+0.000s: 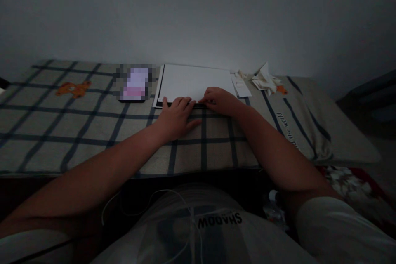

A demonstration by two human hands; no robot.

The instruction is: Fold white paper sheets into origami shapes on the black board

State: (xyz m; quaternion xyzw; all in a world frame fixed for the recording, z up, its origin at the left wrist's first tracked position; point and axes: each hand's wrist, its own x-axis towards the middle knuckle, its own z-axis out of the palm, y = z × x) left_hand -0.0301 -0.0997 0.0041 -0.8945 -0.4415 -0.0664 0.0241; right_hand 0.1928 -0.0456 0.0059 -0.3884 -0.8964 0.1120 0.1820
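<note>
A white sheet of paper (194,80) lies on a dark board on the checked cloth (93,132). My left hand (176,117) rests flat on the cloth at the sheet's near edge, fingers stretched out and touching that edge. My right hand (221,101) sits just to its right, fingers curled and pinching the paper's near edge. The room is dim, and fine detail of the fingertips is hard to make out.
A phone (134,84) with a lit screen lies left of the sheet. A heap of folded paper scraps (262,79) and a small slip (241,88) lie to the right. An orange animal print (73,89) marks the cloth at left. A plain wall stands behind.
</note>
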